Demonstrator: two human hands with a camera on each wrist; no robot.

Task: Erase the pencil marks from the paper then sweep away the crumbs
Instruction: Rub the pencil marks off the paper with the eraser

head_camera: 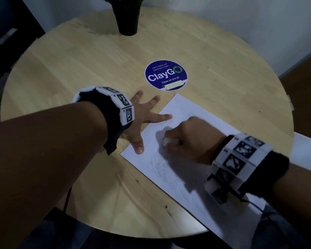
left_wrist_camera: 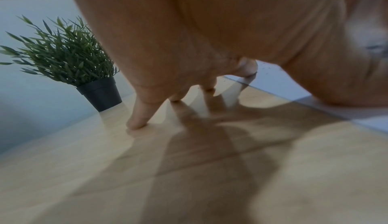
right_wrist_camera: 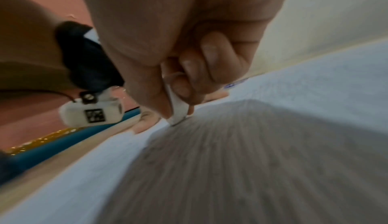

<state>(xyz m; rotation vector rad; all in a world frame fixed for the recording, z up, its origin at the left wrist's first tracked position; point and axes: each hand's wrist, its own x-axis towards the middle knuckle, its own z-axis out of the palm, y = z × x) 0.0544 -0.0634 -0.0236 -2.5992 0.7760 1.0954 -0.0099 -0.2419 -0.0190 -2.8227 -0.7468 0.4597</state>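
Note:
A white sheet of paper [head_camera: 187, 112] lies slanted on the round wooden table [head_camera: 79, 69], with grey pencil marks [head_camera: 161, 168] on its near part and dark crumbs [head_camera: 170, 121] near its far left edge. My right hand [head_camera: 185, 139] pinches a white eraser [head_camera: 169, 141] and presses its tip onto the paper [right_wrist_camera: 315, 94]; the eraser [right_wrist_camera: 178, 109] shows between thumb and fingers in the right wrist view. My left hand [head_camera: 145, 119] lies spread flat, thumb and index finger on the paper's left edge, the other fingers [left_wrist_camera: 138, 119] on the wood.
A black pot with a green plant [head_camera: 126, 17] stands at the table's far edge, also seen as the plant [left_wrist_camera: 69, 56] in the left wrist view. A round blue ClayGo sticker [head_camera: 166, 75] sits beyond the paper. The table's right edge [head_camera: 291, 112] is close to the sheet.

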